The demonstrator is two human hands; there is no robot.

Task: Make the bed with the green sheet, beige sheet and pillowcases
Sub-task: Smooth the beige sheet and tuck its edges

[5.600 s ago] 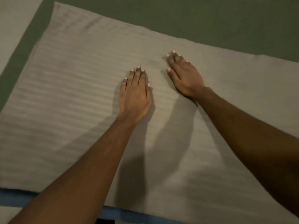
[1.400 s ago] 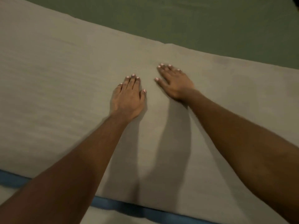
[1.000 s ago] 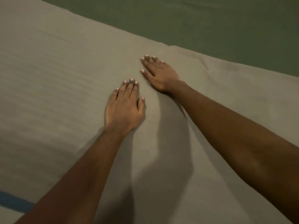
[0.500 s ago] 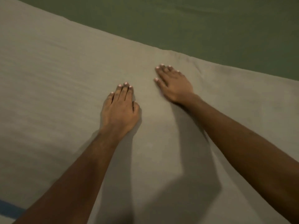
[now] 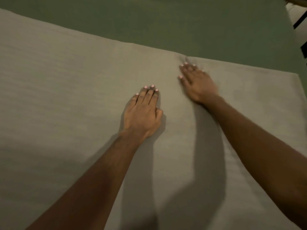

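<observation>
The beige sheet [image 5: 69, 90] is covering most of the frame, from the left edge down to the lower right. The green sheet [image 5: 166, 22] is lying under it and is showing as a band along the top of the frame. The edge between them is running from the upper left down to the right. The left hand [image 5: 142, 113] is lying flat, palm down, on the beige sheet near the centre, its fingers [image 5: 148, 97] straight and close together, gripping nothing. The right hand [image 5: 197, 83] is pressing flat right of centre, close to the sheet edge; it is blurred, its fingers [image 5: 189, 70] extended, slightly apart, holding nothing. A small wrinkle [image 5: 182, 59] is showing just above its fingertips.
</observation>
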